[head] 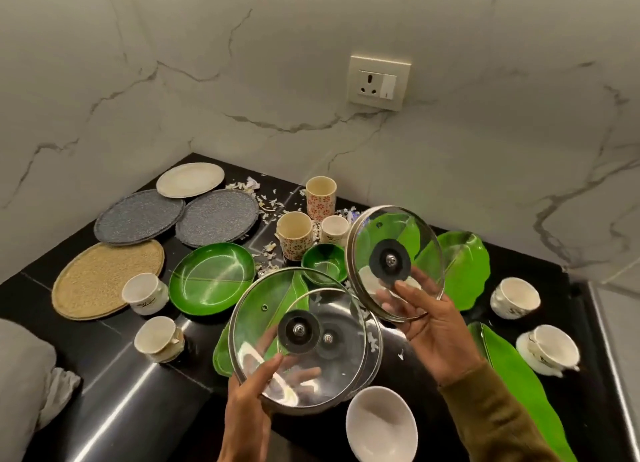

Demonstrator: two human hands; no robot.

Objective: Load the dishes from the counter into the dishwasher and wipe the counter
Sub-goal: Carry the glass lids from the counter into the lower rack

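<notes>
Lids: your left hand (247, 397) grips two stacked lids (301, 340) at lower centre; your right hand (427, 326) pinches a third lid (394, 262). Nest it gently, rims aligned.

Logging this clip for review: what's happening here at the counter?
A person holds glass lids above a black counter. The left hand grips two stacked lids; the right hand holds a third lid tilted. Plates, green bowls, mugs and cups sit on the counter among scattered crumbs, so loading looks barely begun. No dishwasher is in view.
</notes>
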